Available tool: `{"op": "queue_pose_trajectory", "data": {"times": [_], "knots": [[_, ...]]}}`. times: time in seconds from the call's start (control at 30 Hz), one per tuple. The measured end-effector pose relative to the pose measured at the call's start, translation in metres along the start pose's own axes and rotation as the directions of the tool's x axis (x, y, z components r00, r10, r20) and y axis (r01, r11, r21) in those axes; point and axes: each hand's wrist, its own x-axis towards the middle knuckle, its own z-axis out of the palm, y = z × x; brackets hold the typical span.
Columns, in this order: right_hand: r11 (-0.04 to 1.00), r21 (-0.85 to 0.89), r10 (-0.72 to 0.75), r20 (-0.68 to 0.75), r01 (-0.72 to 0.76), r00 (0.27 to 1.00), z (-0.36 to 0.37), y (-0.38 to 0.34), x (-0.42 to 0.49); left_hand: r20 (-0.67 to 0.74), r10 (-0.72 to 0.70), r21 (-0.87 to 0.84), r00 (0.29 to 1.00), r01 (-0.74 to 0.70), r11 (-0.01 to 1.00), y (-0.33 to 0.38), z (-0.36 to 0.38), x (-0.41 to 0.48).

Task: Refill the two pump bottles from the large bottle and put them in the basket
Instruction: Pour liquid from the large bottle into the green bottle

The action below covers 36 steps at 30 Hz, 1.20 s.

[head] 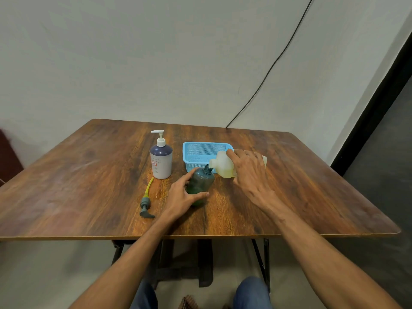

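My left hand (181, 195) grips a dark green bottle (200, 182) that stands slightly tilted on the table with its neck uncovered. My right hand (249, 171) holds the large translucent bottle (224, 165) of pale yellow liquid, tipped on its side with its mouth at the green bottle's neck. The green bottle's grey pump head (146, 205) with a yellow tube lies on the table to the left. A white and navy pump bottle (161, 159) stands upright with its pump on, left of the blue basket (196, 152), which holds nothing.
The wooden table (89, 186) carries everything; its front edge runs just below my forearms. A black cable (267, 72) hangs down the wall behind the table's far edge. A dark panel (383, 90) stands at the right.
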Motion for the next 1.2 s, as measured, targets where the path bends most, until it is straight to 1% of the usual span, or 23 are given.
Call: {"op": "queue_pose_trajectory", "data": {"times": [1.2], "knots": [[1.000,-0.027,-0.008,0.000,0.008,1.000,-0.0038,-0.0017,0.0002,0.004,-0.010,-0.006,1.000,0.010,1.000,0.0008,0.0007,0.0010]]}}
